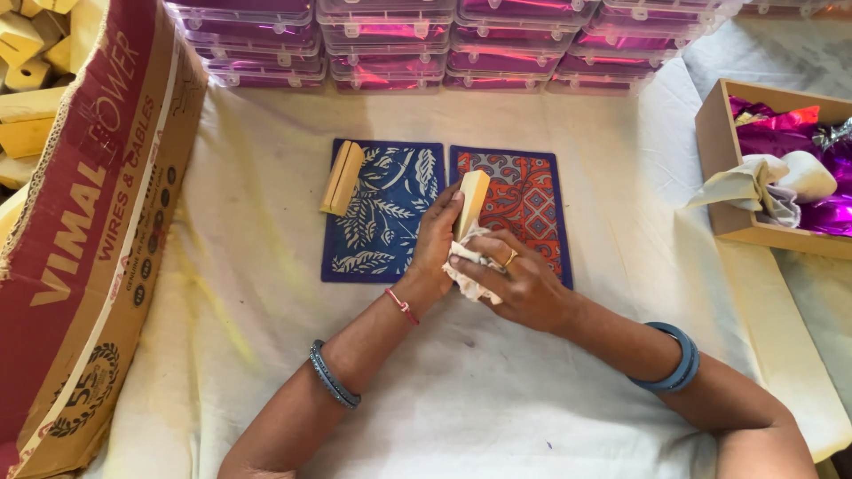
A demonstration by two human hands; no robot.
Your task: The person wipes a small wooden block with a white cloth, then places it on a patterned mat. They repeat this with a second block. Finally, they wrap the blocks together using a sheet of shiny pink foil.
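My left hand [434, 249] holds a small pale wooden block [472, 200] upright over the seam between two patterned mats. My right hand [519, 279] grips a crumpled white cloth [463, 273] and presses it against the lower end of that block. Under the hands lie a blue mat with white leaf print [390, 191] and a red-orange patterned mat with a blue border [528, 195]. A second wooden block [342, 177] rests on the upper left corner of the blue mat, apart from both hands.
A large open cardboard carton [98, 222] with yellow wooden pieces stands at the left. Stacks of clear plastic boxes with pink contents [444, 44] line the back. A wooden tray [717, 151] at the right holds purple foil and white cloth. A white sheet [461, 390] covers the surface.
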